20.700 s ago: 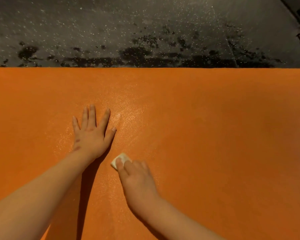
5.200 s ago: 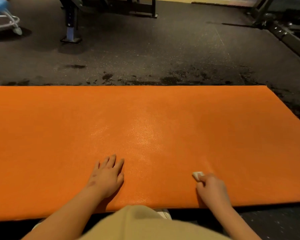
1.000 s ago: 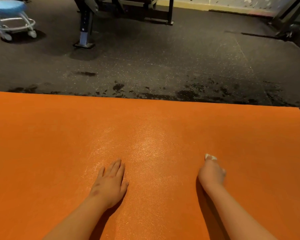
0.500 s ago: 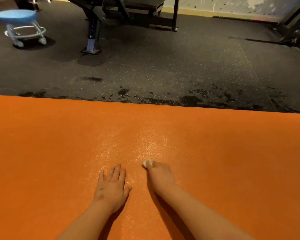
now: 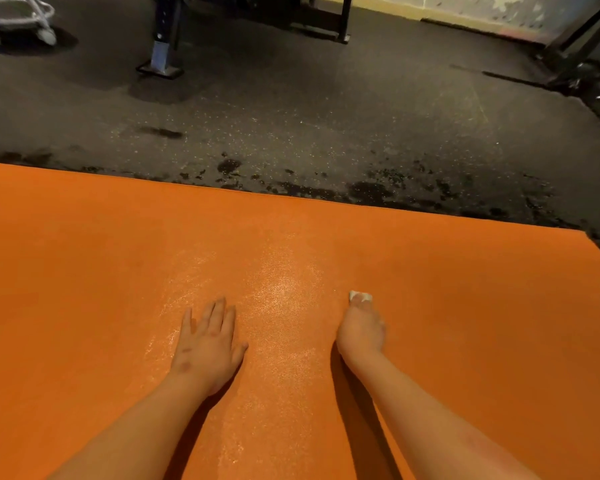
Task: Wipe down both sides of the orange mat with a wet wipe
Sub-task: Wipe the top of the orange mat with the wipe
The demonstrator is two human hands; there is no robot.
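The orange mat lies flat on the dark floor and fills the lower part of the view. A damp, shiny streak runs down its middle between my hands. My left hand rests flat on the mat, fingers straight and together. My right hand lies to the right of it, fingers curled over a small folded white wet wipe, which it presses against the mat. Only the wipe's front edge shows past the fingertips.
Dark speckled rubber floor with wet patches lies beyond the mat's far edge. A metal bench leg stands at the back left, a wheeled stool base in the far left corner. Rack frames run along the right.
My right hand has slid the wipe to the right, away from my left hand, compared with half a second ago. My left hand has stayed planted on the mat.
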